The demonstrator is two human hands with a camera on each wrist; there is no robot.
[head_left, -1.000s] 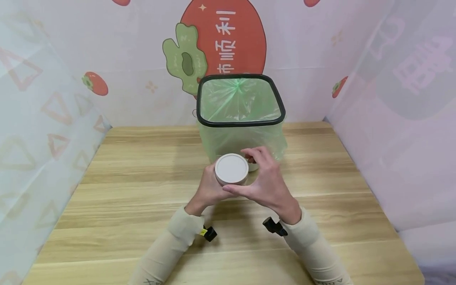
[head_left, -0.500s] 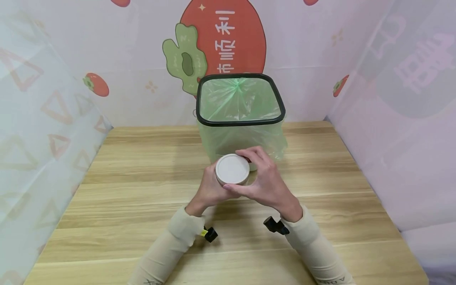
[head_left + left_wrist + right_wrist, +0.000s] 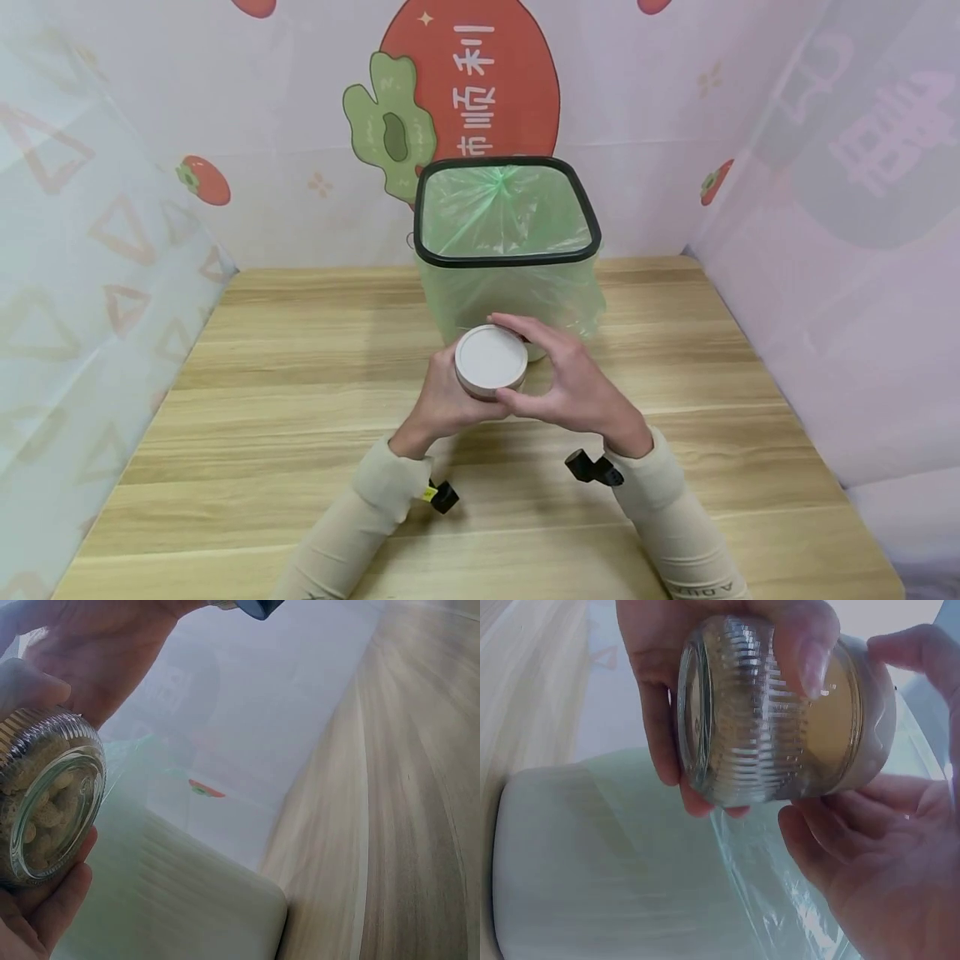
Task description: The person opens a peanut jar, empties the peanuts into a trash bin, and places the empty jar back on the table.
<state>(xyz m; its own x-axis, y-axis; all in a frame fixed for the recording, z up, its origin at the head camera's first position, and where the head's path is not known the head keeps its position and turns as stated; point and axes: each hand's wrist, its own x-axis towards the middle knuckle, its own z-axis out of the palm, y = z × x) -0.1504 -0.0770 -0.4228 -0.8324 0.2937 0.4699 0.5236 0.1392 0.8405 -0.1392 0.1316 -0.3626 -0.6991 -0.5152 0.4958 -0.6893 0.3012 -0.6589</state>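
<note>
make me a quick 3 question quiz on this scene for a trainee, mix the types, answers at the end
1. True or false: the lid is on the jar.
2. Which hand is wrapped round the jar's ribbed glass?
A) left hand
B) right hand
3. Fill in the colour: the bag lining the bin is ____.

Key: 1. True. 2. A. 3. Green.
</note>
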